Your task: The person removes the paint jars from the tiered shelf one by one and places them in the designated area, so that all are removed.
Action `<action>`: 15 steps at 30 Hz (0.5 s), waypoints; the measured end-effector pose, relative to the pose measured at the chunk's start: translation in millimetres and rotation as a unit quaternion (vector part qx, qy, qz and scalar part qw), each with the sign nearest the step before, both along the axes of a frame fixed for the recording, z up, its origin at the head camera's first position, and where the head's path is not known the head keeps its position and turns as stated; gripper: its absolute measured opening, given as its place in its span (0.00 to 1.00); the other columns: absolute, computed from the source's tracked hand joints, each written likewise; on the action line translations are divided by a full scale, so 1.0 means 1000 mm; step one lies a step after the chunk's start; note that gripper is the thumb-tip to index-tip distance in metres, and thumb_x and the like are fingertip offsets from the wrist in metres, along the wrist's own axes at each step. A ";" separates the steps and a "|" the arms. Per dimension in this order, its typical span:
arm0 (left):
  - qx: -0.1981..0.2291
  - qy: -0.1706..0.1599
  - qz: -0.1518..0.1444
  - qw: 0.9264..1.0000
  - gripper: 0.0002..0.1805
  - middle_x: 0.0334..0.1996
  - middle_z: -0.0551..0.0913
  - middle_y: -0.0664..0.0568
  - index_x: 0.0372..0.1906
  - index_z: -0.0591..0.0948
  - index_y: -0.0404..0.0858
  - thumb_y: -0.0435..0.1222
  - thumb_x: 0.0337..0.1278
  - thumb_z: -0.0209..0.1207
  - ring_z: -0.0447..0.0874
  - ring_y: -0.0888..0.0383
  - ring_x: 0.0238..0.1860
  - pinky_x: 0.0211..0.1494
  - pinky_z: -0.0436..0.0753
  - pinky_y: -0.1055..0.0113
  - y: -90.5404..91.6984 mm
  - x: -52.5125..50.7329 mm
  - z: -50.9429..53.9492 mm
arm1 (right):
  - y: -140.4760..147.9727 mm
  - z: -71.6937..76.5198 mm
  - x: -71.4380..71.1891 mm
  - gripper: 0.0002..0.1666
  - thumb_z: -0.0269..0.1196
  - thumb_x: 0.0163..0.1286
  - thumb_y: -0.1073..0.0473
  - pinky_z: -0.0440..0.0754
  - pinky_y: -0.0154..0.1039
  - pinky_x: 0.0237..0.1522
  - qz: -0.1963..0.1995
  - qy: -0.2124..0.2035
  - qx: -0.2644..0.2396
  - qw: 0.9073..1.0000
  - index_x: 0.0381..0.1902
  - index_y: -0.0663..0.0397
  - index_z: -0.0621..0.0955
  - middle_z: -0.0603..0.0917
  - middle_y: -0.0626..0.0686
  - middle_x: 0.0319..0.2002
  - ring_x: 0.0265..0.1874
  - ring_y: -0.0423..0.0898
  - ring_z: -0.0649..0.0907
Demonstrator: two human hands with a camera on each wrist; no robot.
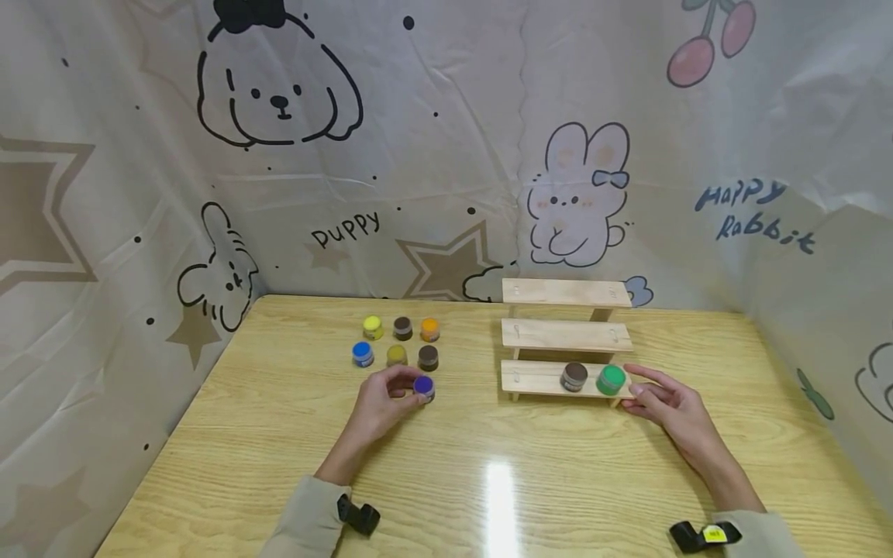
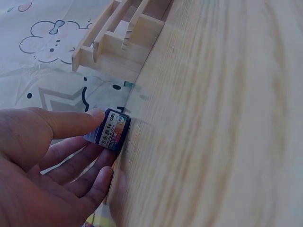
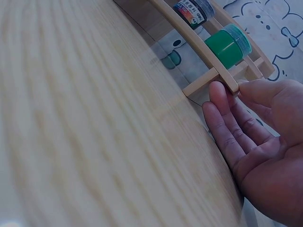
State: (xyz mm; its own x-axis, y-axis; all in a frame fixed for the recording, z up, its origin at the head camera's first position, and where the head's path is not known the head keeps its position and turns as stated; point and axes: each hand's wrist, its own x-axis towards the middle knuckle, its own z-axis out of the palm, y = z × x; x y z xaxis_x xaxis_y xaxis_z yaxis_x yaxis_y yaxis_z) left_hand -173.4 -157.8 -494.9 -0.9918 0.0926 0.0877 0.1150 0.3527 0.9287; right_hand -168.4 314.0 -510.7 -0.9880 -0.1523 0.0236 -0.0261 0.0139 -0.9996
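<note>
My left hand (image 1: 380, 401) pinches a purple-lidded paint jar (image 1: 424, 388) between thumb and fingers. In the left wrist view this jar (image 2: 113, 130) shows a printed label and is at the wooden tabletop. On the right, my right hand (image 1: 673, 411) grips the right end of the lowest board of a three-step wooden rack (image 1: 533, 379). The right wrist view shows thumb and fingertips about that board end (image 3: 230, 85). Two jars stand on this lowest step: a dark brown one (image 1: 574, 377) and a green one (image 1: 611, 380), the green nearer my right hand.
Behind my left hand stand a yellow jar (image 1: 373, 327), a dark jar (image 1: 402, 328), an orange jar (image 1: 429, 329), a blue jar (image 1: 363, 354), an olive jar (image 1: 397, 355) and a brown jar (image 1: 429, 357). A printed cloth (image 1: 446, 155) hangs behind the table (image 1: 446, 465).
</note>
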 end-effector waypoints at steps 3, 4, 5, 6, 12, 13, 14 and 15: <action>-0.007 -0.001 -0.001 1.000 0.16 0.47 0.87 0.45 0.49 0.86 0.33 0.24 0.54 0.72 0.86 0.46 0.51 0.55 0.85 0.51 0.001 -0.001 0.000 | 0.001 0.000 0.001 0.30 0.61 0.78 0.62 0.86 0.38 0.48 -0.004 -0.001 0.003 1.000 0.72 0.69 0.69 0.88 0.43 0.50 0.42 0.44 0.90; -0.012 0.001 0.000 1.000 0.16 0.47 0.87 0.46 0.49 0.86 0.34 0.25 0.54 0.72 0.86 0.47 0.50 0.54 0.85 0.51 0.002 -0.001 0.001 | 0.001 0.000 0.001 0.30 0.61 0.78 0.62 0.86 0.38 0.48 -0.005 -0.002 0.004 1.000 0.72 0.68 0.69 0.88 0.43 0.50 0.42 0.44 0.90; -0.015 0.001 0.000 1.000 0.16 0.46 0.87 0.46 0.49 0.86 0.34 0.24 0.54 0.72 0.86 0.47 0.50 0.54 0.85 0.52 0.002 -0.001 0.001 | 0.001 0.000 0.001 0.30 0.61 0.78 0.61 0.86 0.38 0.48 -0.006 -0.003 0.006 1.000 0.72 0.68 0.69 0.88 0.43 0.50 0.42 0.44 0.90; -0.017 0.000 0.000 1.000 0.16 0.46 0.87 0.47 0.49 0.86 0.34 0.24 0.54 0.72 0.86 0.48 0.50 0.54 0.86 0.53 0.002 -0.002 0.002 | 0.001 0.000 0.001 0.31 0.61 0.78 0.61 0.86 0.38 0.48 -0.008 -0.004 0.008 1.000 0.72 0.68 0.69 0.88 0.43 0.50 0.42 0.43 0.90; -0.019 -0.006 0.000 1.000 0.17 0.46 0.87 0.47 0.50 0.85 0.35 0.24 0.54 0.72 0.86 0.49 0.50 0.54 0.86 0.54 0.002 -0.002 0.003 | -0.001 0.000 0.001 0.32 0.62 0.78 0.59 0.86 0.38 0.48 -0.013 -0.007 0.020 1.000 0.73 0.68 0.69 0.88 0.42 0.49 0.43 0.43 0.89; -0.020 -0.007 0.000 1.000 0.18 0.47 0.87 0.47 0.51 0.85 0.34 0.24 0.54 0.72 0.86 0.49 0.50 0.54 0.86 0.54 0.001 -0.002 0.003 | -0.001 0.000 0.001 0.32 0.62 0.78 0.59 0.86 0.38 0.48 -0.013 -0.007 0.022 1.000 0.73 0.68 0.69 0.88 0.42 0.49 0.43 0.43 0.89; -0.021 -0.008 0.001 1.000 0.18 0.47 0.87 0.47 0.51 0.85 0.34 0.24 0.54 0.72 0.86 0.48 0.50 0.54 0.86 0.54 0.001 -0.002 0.003 | -0.001 0.000 0.001 0.32 0.62 0.78 0.59 0.86 0.38 0.48 -0.013 -0.008 0.023 1.000 0.73 0.68 0.69 0.88 0.42 0.49 0.43 0.43 0.89; -0.023 -0.008 0.002 1.000 0.18 0.47 0.87 0.47 0.51 0.85 0.34 0.24 0.55 0.72 0.86 0.48 0.50 0.54 0.86 0.54 0.001 -0.001 0.003 | -0.001 0.000 0.001 0.32 0.62 0.78 0.58 0.86 0.38 0.48 -0.013 -0.008 0.024 1.000 0.73 0.68 0.69 0.88 0.42 0.49 0.43 0.43 0.89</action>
State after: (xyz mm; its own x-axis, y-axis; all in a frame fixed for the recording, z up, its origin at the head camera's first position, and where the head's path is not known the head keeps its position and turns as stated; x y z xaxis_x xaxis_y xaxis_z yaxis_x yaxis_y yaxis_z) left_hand -174.8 -156.9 -491.9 -0.9933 0.0930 0.0682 0.0998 0.3962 0.9127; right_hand -167.8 313.1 -510.6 -0.9919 -0.1274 0.0007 -0.0088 0.0627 -0.9980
